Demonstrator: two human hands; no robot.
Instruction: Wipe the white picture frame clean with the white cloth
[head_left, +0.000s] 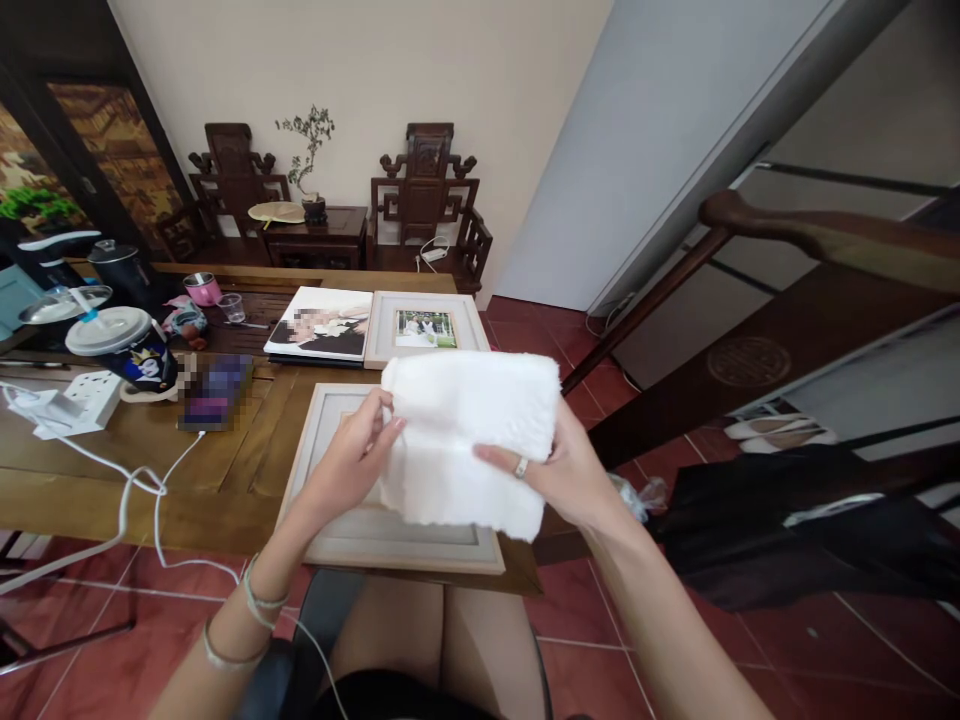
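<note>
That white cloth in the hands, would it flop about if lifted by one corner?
Probably floppy: the cloth is folded and its lower edge sags between the left hand and right hand. It looks thick and fluffy, so likely light, grippy and unbreakable.

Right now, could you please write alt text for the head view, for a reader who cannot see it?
Both hands, the left hand and the right hand, hold a folded white towel above a pale picture frame lying flat on a wooden table. Two more framed photos lie farther back.
</note>
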